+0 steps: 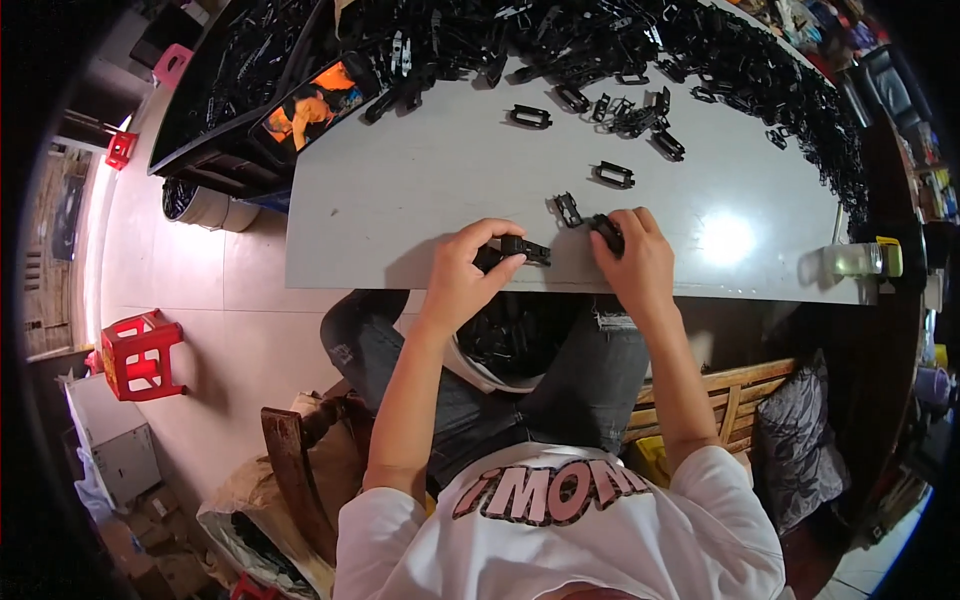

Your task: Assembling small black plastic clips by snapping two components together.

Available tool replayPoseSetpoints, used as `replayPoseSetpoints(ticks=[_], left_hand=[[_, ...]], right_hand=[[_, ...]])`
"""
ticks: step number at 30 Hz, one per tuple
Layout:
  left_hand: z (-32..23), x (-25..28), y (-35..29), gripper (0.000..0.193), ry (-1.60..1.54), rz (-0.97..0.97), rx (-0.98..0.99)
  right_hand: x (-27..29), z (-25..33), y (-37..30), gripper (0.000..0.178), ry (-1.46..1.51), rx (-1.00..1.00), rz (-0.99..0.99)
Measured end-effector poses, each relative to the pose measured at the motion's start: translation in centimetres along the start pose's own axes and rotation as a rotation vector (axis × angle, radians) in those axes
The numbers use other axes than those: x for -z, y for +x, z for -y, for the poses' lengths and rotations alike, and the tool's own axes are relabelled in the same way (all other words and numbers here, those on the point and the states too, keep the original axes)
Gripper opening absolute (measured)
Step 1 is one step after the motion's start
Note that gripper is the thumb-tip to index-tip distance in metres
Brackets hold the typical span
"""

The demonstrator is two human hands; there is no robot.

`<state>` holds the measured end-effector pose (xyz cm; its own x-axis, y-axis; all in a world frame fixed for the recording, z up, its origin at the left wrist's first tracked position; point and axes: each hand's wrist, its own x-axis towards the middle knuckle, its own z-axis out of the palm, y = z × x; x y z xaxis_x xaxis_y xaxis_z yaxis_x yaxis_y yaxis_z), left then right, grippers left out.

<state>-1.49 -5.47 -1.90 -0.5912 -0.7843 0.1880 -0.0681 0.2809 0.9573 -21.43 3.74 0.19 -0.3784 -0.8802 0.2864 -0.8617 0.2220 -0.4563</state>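
Near the table's front edge, my left hand (468, 262) is closed around a black plastic clip-like part (533, 251), its narrow end pointing right. To the right, my right hand (640, 258) grips another black plastic piece (606, 232) at the tabletop, the fingers covering much of it. Just beyond and left of that hand lies a small black open frame (568, 210). Farther back sits a longer black frame (613, 175), and behind it one more black frame (530, 117). The exact kind of these parts is hard to tell.
A large heap of black parts (590, 45) lines the back of the grey table (370, 220). A phone with a lit screen (318, 104) leans by a black bin (215, 160). A transparent jar (855, 260) stands right. Below the edge, a tub (490, 378) sits between my legs.
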Motion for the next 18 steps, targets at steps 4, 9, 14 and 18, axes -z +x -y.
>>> replayPoseSetpoints(ticks=[4,9,14,18], left_hand=[[-0.5,0.2,-0.3,0.024,0.059,-0.007,0.002],[-0.8,0.1,-0.1,0.026,0.039,0.016,0.055],[-0.8,0.3,-0.1,0.027,0.053,-0.001,0.057],[-0.1,0.3,-0.2,0.029,0.159,-0.019,0.091]], right_hand=[[-1.0,3.0,1.5,0.022,0.062,-0.078,-0.008],[-2.4,3.2,2.7,0.027,-0.104,-0.073,0.049],[-2.5,3.0,2.8,0.025,-0.139,-0.027,0.113],[-1.0,3.2,2.3,0.024,0.336,0.150,0.242]])
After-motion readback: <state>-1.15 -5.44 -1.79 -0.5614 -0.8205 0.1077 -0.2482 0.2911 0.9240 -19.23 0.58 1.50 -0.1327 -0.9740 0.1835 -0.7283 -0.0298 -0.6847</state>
